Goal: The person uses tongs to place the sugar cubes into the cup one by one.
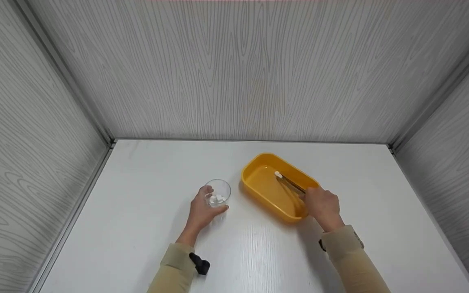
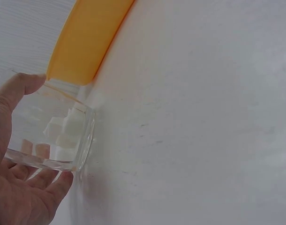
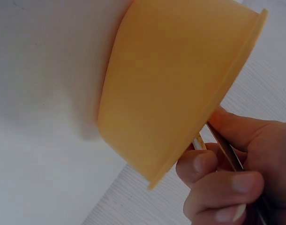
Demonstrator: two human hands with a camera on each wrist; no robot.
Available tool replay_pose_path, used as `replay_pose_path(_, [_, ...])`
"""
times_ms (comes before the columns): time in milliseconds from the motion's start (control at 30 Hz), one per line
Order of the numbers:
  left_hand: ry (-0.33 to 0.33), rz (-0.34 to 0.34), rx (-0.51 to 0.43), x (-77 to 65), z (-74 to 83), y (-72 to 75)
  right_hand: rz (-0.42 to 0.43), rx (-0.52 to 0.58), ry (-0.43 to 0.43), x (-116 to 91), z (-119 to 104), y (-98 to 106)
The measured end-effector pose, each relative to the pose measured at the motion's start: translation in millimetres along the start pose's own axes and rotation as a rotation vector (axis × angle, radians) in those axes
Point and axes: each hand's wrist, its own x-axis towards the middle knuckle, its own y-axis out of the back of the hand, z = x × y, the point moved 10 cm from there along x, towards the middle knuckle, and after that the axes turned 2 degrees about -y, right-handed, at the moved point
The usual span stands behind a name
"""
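My left hand [image 1: 204, 209] grips a clear glass [image 1: 219, 186], thumb on one side and fingers round the other. Several white cube-like pieces [image 2: 65, 129] lie at the bottom of the glass. Just right of it stands a yellow rectangular tray [image 1: 261, 183], set at a slant. My right hand [image 1: 323, 205] is at the tray's right end and pinches a pair of metal tweezers [image 1: 293, 184] between thumb and fingers. The tips reach down into the tray, at a small white piece [image 1: 278, 174]. In the right wrist view the tray wall hides those tips.
Both things are on a white tabletop [image 1: 145, 179]. Grey wood-grain panels [image 1: 242, 73] enclose it at the back, left and right. Dark wrist straps [image 1: 200, 263] show at the beige sleeves [image 1: 173, 266].
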Motion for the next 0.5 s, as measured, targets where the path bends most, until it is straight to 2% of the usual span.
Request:
replay_pose_path(267, [0.018, 0.020, 0.015, -2.6, -0.3, -0.2, 0.004, 0.052, 0.019, -9, -6, 9])
replay_pose_path(500, [0.026, 0.043, 0.023, -5.0, 1.6, -1.6, 0.120, 0.119, 0.099, -26, -25, 31])
